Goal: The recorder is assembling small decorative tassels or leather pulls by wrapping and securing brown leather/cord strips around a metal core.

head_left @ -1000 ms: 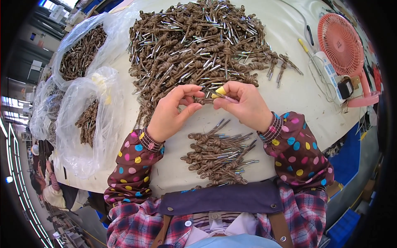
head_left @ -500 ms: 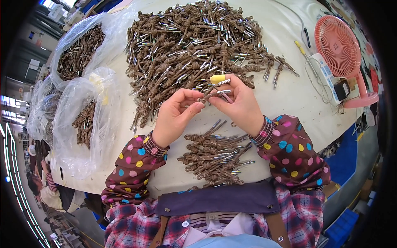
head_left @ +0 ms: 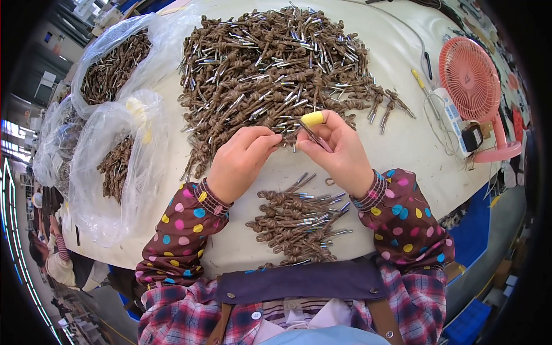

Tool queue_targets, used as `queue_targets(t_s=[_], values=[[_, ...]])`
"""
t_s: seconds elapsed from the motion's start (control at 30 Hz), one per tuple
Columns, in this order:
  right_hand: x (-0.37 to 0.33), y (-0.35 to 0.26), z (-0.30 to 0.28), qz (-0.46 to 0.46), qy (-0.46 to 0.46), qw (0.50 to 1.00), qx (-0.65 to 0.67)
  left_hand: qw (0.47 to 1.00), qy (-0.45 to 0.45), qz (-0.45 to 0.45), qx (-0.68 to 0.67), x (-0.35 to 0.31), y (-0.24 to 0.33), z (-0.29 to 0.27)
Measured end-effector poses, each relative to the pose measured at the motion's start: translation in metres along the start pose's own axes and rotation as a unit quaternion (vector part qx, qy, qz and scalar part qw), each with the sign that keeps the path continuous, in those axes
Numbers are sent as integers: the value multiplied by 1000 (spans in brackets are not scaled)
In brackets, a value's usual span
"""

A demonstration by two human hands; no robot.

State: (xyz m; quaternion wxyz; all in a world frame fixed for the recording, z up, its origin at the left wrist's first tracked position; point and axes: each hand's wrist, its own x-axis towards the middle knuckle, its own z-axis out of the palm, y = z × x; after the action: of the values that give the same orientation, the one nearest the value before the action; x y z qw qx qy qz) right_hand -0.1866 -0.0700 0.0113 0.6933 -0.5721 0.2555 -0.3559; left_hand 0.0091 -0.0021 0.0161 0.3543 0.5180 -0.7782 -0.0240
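Note:
Above the near edge of the big heap, my left hand (head_left: pixel 240 162) pinches a brown knotted lace (head_left: pixel 287 139) between thumb and fingertips. My right hand (head_left: pixel 340 154), a yellow finger cover on its index finger, is closed round slim metal tweezers (head_left: pixel 314 135) that point up toward the lace. The fingers partly hide the lace. Behind both hands lies the large heap of brown knotted laces (head_left: pixel 247 69) with shiny metal tips. A smaller pile of similar laces (head_left: pixel 293 221) lies between my forearms, close to my body.
Clear plastic bags (head_left: pixel 86 190) with more laces stand at the left of the pale table (head_left: pixel 397 155). To the right are a pink fan (head_left: pixel 468 72), a white power strip (head_left: pixel 451 118) with a black plug, and a yellow-handled tool (head_left: pixel 418 79). Another person (head_left: pixel 57 259) is at far left.
My left hand has turned, its back now more toward the view. My right hand has moved slightly down and right. The tweezers now show more plainly, and the metal tips between my fingers are less visible.

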Motion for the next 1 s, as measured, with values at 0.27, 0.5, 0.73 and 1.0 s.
queue_targets(t_s=[0.27, 0.5, 0.73, 1.0], values=[[-2, -11, -5, -169, 2, 945, -279, 994, -7, -67, -82, -3, 1, 3], [4, 11, -6, -16, 4, 992, -121, 900, -11, -259, -352, -6, 4, 8], [4, 15, -6, 29, 10, 999, -24, 995, -5, -73, -63, -1, 5, 3], [0, 8, -1, -29, 29, 982, -187, 999, 23, -47, -5, -1, 10, 3]])
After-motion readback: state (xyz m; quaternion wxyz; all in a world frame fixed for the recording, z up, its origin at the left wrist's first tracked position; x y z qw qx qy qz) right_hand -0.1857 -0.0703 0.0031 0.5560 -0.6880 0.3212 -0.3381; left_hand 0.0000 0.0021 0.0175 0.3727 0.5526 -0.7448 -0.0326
